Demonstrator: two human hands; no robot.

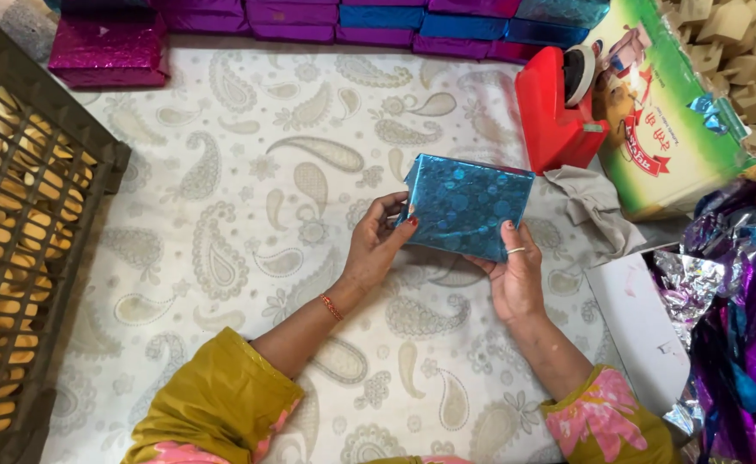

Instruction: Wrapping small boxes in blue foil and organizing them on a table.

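- Blue foil-wrapped box [464, 204]: held tilted above the paisley cloth [249, 258], centre of view.
- Left hand [378, 245]: fingers clamped on the box's left edge.
- Right hand [515, 275]: gripping its lower right, thumb on the face.
- Red tape dispenser [554, 112]: just behind the box.
- Dark crate [25, 249]: far left.

Bright, even light with faint shadows; the blue foil-wrapped box [465, 204] glints, and edges bend slightly.
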